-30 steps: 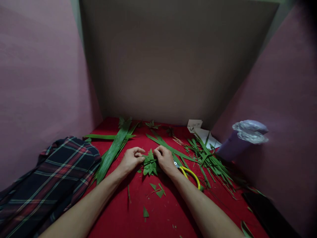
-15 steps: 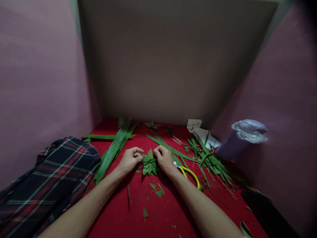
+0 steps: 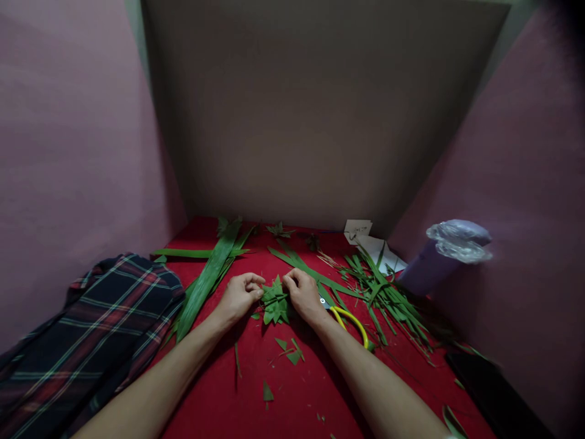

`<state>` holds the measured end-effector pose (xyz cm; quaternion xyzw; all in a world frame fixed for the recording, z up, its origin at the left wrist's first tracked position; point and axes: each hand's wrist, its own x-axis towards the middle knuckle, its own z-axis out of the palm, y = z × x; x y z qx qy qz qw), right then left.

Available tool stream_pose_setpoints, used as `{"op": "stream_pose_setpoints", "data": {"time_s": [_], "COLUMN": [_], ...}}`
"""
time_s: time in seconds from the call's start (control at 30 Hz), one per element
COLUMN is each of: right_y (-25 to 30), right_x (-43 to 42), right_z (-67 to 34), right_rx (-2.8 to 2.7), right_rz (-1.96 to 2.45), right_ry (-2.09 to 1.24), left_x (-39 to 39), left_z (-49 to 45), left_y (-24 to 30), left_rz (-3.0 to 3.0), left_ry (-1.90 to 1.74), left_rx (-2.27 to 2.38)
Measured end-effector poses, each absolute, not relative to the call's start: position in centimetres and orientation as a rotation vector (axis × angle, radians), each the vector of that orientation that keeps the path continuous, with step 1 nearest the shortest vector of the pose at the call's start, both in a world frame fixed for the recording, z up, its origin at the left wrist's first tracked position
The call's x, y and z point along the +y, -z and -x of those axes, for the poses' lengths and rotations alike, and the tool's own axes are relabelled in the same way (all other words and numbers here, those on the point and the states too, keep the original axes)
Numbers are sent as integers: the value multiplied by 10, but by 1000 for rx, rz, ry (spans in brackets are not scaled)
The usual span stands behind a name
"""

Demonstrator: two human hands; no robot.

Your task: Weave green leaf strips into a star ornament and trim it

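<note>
Between my hands, low over the red cloth, is a green leaf piece [image 3: 276, 308] with layered, pointed lobes like a star. Thumb and fingertips of my left hand [image 3: 240, 296] pinch at its left edge. From the other side, my right hand [image 3: 302, 295] has its fingers curled in and pinched at the upper right edge. The exact contact of the fingertips is too small to make out. Scissors with yellow handles [image 3: 359, 324] lie just right of my right wrist, their blades partly hidden by it.
Long leaf blades [image 3: 211, 277] lie left of my hands, and a heap of cut leaf strips [image 3: 388, 292] at right. Leaf scraps [image 3: 293, 355] dot the red cloth [image 3: 256, 402] in front. A plaid cloth [image 3: 114, 317], a purple wrapped roll [image 3: 427, 265] and white papers [image 3: 379, 253] stand around.
</note>
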<state>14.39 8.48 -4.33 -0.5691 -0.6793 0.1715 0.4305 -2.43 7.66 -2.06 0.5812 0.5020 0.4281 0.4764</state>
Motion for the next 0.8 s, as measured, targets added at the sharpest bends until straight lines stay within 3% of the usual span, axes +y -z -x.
{"op": "stream_pose_setpoints", "data": {"time_s": [0.8], "right_y": [47], "right_x": [86], "right_z": [-144], "right_rx": [-1668], "right_rz": [1368], "right_ry": [-452], "left_x": [78], "left_z": [24], "left_y": [23], "left_rz": [-1432], "left_ry": [-1105], "left_rx": [1207]}}
